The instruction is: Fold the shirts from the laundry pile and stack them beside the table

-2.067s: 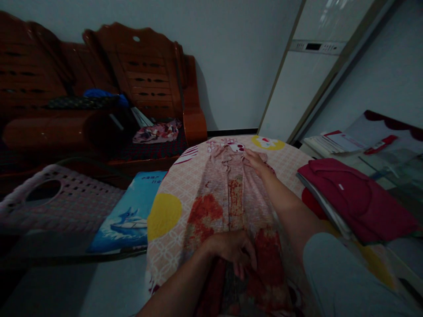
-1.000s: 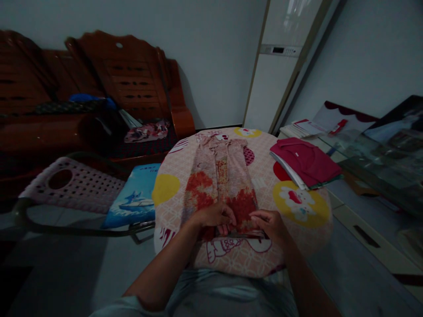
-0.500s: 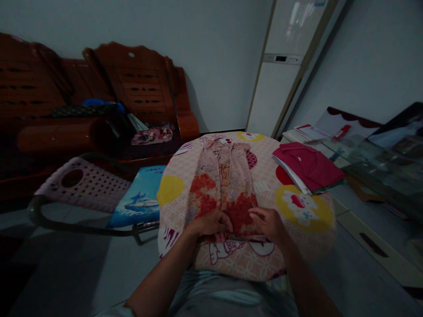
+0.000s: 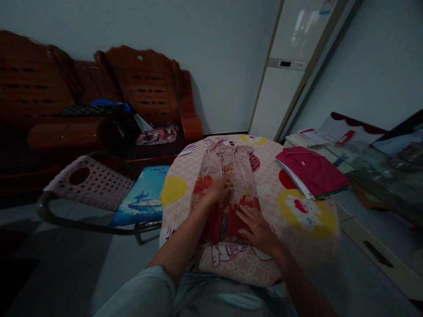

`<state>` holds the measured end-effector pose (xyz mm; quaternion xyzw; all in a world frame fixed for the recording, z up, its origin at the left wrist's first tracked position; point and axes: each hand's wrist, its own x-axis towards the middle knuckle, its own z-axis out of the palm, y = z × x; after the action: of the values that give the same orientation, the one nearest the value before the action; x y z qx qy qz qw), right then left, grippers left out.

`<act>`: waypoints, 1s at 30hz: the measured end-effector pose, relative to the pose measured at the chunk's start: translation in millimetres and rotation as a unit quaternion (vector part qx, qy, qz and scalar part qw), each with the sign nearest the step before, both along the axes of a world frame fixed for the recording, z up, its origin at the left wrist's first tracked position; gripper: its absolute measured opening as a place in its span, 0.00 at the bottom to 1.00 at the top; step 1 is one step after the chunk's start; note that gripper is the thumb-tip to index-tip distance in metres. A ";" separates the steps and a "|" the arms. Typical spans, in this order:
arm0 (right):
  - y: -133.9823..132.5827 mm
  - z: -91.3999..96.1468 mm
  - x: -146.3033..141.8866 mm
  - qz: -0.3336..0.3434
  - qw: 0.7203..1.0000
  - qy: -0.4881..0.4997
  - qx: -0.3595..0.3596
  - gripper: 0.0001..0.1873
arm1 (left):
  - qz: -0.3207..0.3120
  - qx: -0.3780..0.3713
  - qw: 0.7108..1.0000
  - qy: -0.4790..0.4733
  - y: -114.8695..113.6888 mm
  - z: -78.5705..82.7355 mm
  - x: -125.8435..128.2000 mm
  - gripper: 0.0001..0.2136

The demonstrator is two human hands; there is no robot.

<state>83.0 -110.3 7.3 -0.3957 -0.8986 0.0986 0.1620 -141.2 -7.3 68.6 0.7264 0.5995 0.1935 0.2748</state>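
Note:
A long pink garment [image 4: 243, 176] with red floral patches lies folded into a narrow strip down the middle of a round table with a patterned pink cover [image 4: 297, 246]. My left hand [image 4: 218, 190] rests on the middle of the garment, its fingers lying on the cloth. Nearer me, my right hand [image 4: 255, 226] lies flat and spread on the red lower end of the garment.
A folded dark red garment [image 4: 312, 171] sits on a stack at the table's right side. Left of the table stand a pink perforated chair [image 4: 89, 185] and a blue cushion [image 4: 142, 198]. A wooden sofa [image 4: 139, 92] is behind, a glass-topped cabinet [image 4: 373, 167] to the right.
My left hand slid up the garment from its near end to its middle. My right hand opened from a pinch at the hem and now lies flat.

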 end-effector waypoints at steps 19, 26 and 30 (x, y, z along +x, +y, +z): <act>-32.1 31.4 8.6 0.089 0.991 -0.020 -0.097 0.26 | -0.009 0.065 0.998 0.025 -6.6 -13.8 -7.2 0.17; -45.4 30.5 6.6 0.095 0.991 -0.084 -0.040 0.33 | -0.087 -0.012 0.991 0.102 -70.1 16.6 -36.2 0.08; -44.4 22.8 1.7 0.082 0.993 -0.083 0.020 0.31 | -0.140 -0.054 0.985 0.090 -100.9 15.9 -51.4 0.18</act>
<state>84.7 -154.8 30.1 -0.3242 -0.9401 0.0606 0.0863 -192.6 -108.2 84.5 0.8017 0.5237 0.0548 0.2828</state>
